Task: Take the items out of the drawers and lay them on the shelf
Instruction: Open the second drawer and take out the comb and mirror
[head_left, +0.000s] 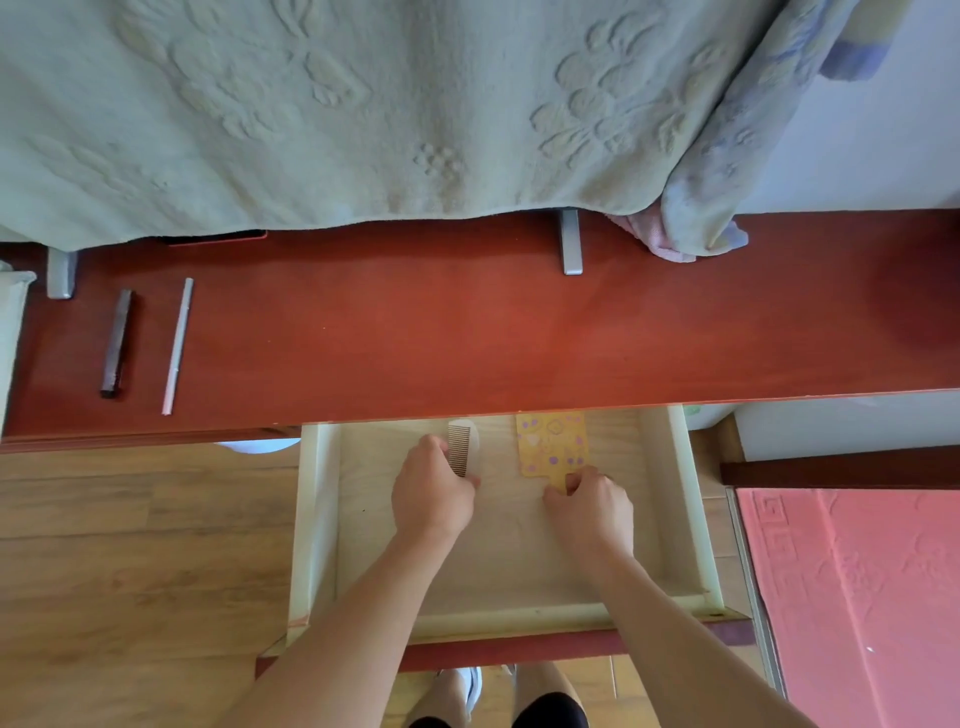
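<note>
Reaching into the pulled-out drawer (317, 519) in the head view, both hands work at once. The left hand (432, 496) is curled around the near end of a pale comb (464, 446), fingers closed on it, the comb's fine teeth pointing left and its rounded far end lying toward the back of the drawer. The right hand (589, 506) pinches the short handle of a yellow paddle-shaped card (551, 441) (flat, printed with small purple and white shapes), thumb and fingertips closed on that tab; the card's body lies beyond the hand, just right of the comb and apart from it. The drawer is pale, with cream walls and a smooth light wood floor. Above it runs the glossy reddish-brown shelf (467, 322), where a dark brown bar (116, 344) and a thin pale stick (177, 345) lie side by side at the left end. A soft green blanket (363, 104), embossed with flower shapes, hangs over the shelf's far edge.
</note>
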